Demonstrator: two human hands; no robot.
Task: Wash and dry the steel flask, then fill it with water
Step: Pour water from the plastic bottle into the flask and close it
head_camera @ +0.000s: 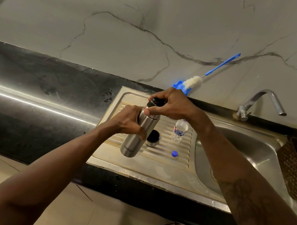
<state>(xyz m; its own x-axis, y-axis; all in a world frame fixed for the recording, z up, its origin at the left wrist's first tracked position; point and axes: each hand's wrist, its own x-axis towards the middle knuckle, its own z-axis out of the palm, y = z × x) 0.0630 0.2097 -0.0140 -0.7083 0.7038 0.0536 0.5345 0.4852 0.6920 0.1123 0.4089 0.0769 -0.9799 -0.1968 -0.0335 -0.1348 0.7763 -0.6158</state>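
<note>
Flask (131,146) between left fingers (137,130); stopper (157,102) between right fingers (163,96).

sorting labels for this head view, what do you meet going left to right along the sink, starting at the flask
steel flask → open steel cup → plastic water bottle → tap → woven basket

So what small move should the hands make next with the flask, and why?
Probably twist the black stopper with the right hand while the left hand steadies the steel flask. The right hand grips the stopper at the flask's mouth, the left hand grips the body, and the steel cup stands apart on the drainboard. Loosening or tightening, I cannot tell.
</note>
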